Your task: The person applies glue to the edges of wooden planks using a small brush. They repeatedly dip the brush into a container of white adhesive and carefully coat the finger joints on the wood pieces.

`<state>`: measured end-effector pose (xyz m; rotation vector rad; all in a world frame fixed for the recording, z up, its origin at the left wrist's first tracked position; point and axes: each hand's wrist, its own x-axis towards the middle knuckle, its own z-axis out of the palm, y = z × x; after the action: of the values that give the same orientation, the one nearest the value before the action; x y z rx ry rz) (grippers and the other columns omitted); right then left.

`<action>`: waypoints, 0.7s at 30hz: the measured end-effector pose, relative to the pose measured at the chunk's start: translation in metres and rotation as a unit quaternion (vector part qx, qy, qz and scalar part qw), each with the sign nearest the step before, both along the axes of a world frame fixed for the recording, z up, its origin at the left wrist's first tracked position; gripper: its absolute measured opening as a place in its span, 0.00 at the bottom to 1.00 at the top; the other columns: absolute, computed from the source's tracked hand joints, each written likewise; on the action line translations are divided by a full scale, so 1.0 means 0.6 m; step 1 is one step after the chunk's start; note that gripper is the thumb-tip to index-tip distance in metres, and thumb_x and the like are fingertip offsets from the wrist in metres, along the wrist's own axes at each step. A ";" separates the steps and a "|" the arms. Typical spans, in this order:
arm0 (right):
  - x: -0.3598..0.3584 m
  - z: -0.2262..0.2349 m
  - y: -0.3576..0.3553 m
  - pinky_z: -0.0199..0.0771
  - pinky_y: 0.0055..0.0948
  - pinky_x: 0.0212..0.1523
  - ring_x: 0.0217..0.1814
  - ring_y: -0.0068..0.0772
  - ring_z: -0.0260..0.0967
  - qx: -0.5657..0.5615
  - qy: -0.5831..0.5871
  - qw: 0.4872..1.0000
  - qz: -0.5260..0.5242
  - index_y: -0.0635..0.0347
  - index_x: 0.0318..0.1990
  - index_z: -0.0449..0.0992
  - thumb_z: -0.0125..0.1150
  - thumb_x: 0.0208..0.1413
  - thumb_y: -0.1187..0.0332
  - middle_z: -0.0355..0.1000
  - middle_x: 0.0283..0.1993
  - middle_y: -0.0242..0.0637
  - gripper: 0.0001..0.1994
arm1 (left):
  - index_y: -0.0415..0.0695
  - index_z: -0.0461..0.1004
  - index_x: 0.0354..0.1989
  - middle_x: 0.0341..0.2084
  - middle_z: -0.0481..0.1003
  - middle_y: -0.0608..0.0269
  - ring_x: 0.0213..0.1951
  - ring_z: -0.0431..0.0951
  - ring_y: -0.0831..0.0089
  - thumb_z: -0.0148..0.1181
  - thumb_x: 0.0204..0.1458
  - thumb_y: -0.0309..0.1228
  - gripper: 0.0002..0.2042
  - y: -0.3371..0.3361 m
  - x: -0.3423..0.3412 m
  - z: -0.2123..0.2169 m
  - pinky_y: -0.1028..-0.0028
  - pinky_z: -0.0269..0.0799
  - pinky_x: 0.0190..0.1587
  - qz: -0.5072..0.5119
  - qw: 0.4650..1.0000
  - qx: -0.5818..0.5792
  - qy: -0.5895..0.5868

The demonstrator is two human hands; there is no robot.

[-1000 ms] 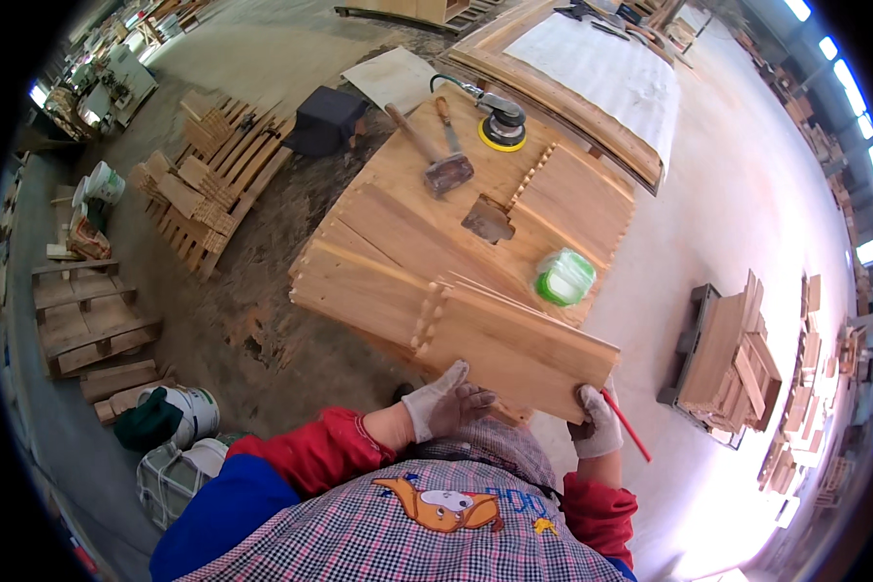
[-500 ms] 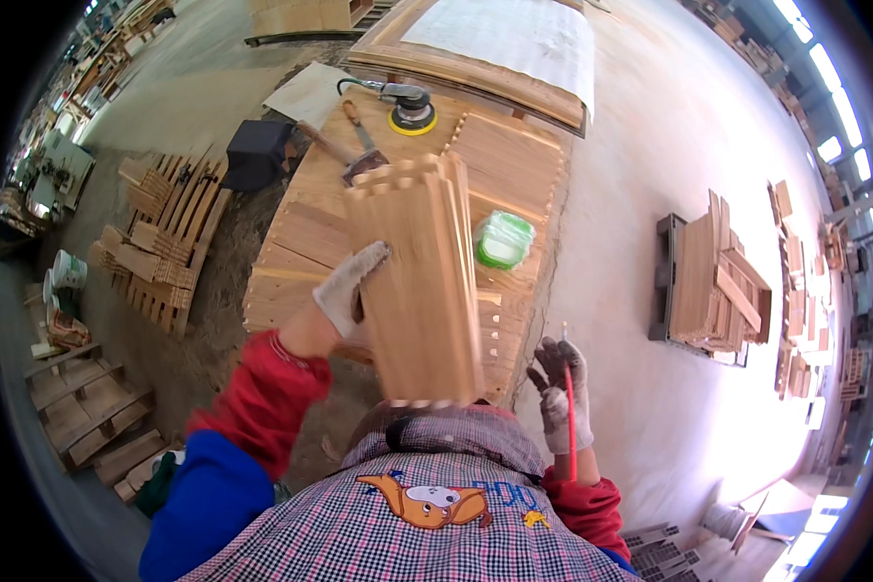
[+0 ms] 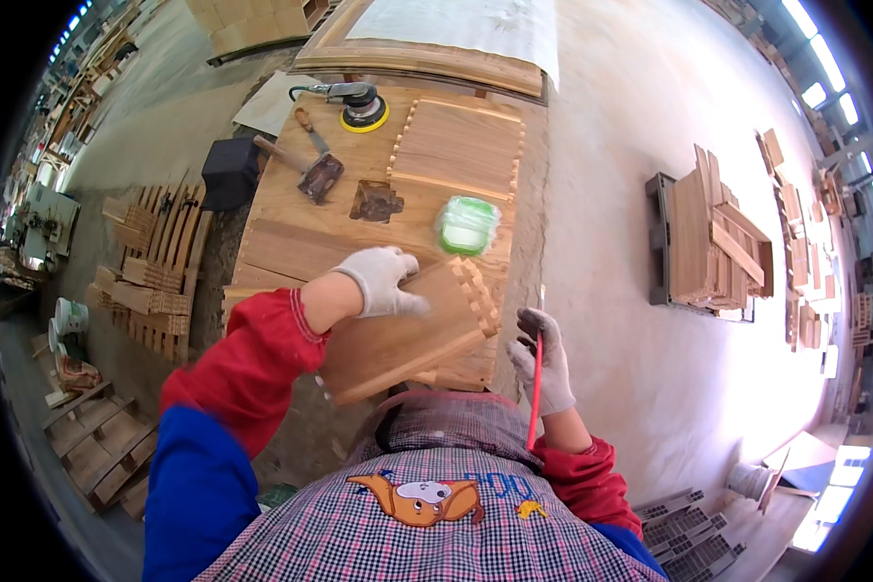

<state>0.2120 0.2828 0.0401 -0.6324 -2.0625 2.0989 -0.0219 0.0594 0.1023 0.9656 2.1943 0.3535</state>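
Observation:
My left hand [image 3: 382,281], in a white glove, is over the near end of the workbench with its fingers apart. Beneath it, a small stack of wooden boards [image 3: 398,339] with toothed joint ends lies slantwise along the bench's near edge. Whether the palm touches the top board I cannot tell. Off the bench's right side, my right hand [image 3: 545,364], in a glove with dark fingertips, is closed round a thin red-handled brush [image 3: 535,393], its pale tip pointing away from me. A green-and-white package in clear plastic [image 3: 468,225] sits just beyond the stack.
On the workbench [image 3: 262,209] lie a mallet [image 3: 320,178], a scraper [image 3: 312,129], a sander with a yellow-rimmed pad [image 3: 364,109] and toothed panels [image 3: 461,145]. A black box [image 3: 229,173] stands left. Pallets of boards flank the bench, left [image 3: 155,262] and right [image 3: 703,233].
The board stack has come down from upright to lying on the bench's near edge. My left hand has let go of its side and moved over it. The right hand still holds the brush.

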 end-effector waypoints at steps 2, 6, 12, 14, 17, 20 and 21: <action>-0.012 0.002 -0.005 0.66 0.38 0.64 0.69 0.39 0.62 0.077 -0.006 0.997 0.023 0.59 0.64 0.66 0.71 0.53 0.70 0.67 0.64 0.43 0.31 | 0.44 0.76 0.51 0.47 0.77 0.46 0.52 0.76 0.48 0.59 0.56 0.50 0.23 -0.009 0.008 0.001 0.57 0.72 0.54 -0.039 0.991 0.034 0.127; -0.032 0.019 -0.016 0.64 0.46 0.68 0.71 0.51 0.62 0.332 0.053 0.936 0.106 0.58 0.62 0.70 0.74 0.47 0.69 0.66 0.66 0.48 0.32 | 0.44 0.72 0.57 0.49 0.77 0.46 0.52 0.76 0.48 0.56 0.59 0.49 0.25 -0.036 0.039 -0.027 0.57 0.72 0.55 0.029 0.991 0.049 0.123; -0.048 0.005 -0.030 0.62 0.52 0.67 0.68 0.59 0.62 0.427 0.065 0.898 0.081 0.57 0.60 0.70 0.77 0.42 0.61 0.68 0.64 0.50 0.36 | 0.40 0.72 0.59 0.52 0.77 0.44 0.53 0.76 0.47 0.57 0.59 0.49 0.27 -0.051 0.060 -0.073 0.57 0.71 0.56 0.127 0.980 0.133 0.077; -0.047 0.001 -0.034 0.62 0.51 0.68 0.69 0.59 0.61 0.422 0.033 0.903 0.076 0.59 0.60 0.70 0.77 0.44 0.61 0.67 0.64 0.50 0.34 | 0.39 0.73 0.58 0.52 0.76 0.44 0.54 0.76 0.47 0.57 0.59 0.50 0.28 -0.047 0.058 -0.070 0.58 0.72 0.56 0.132 0.981 0.130 0.058; -0.040 -0.005 -0.034 0.62 0.50 0.68 0.70 0.58 0.60 0.411 0.034 0.907 0.087 0.59 0.58 0.70 0.77 0.45 0.61 0.67 0.64 0.50 0.33 | 0.38 0.74 0.57 0.52 0.77 0.44 0.54 0.76 0.48 0.58 0.59 0.50 0.28 -0.049 0.059 -0.066 0.59 0.72 0.56 0.120 0.981 0.139 0.056; -0.034 -0.013 -0.034 0.62 0.51 0.68 0.69 0.58 0.61 0.405 0.049 0.908 0.094 0.59 0.58 0.70 0.77 0.42 0.61 0.68 0.64 0.49 0.34 | 0.38 0.75 0.56 0.52 0.77 0.45 0.53 0.77 0.48 0.58 0.58 0.50 0.28 -0.049 0.061 -0.064 0.60 0.72 0.56 0.112 0.982 0.140 0.057; -0.034 -0.012 -0.034 0.61 0.52 0.68 0.69 0.58 0.61 0.405 0.055 0.908 0.094 0.58 0.58 0.70 0.78 0.40 0.60 0.68 0.63 0.49 0.35 | 0.38 0.75 0.56 0.51 0.77 0.45 0.52 0.77 0.48 0.59 0.58 0.50 0.27 -0.049 0.060 -0.062 0.60 0.72 0.55 0.113 0.982 0.138 0.059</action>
<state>0.1914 0.2621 0.0326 -0.1786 -2.6881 1.0918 0.0144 0.0299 0.0650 0.9021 2.4132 0.7408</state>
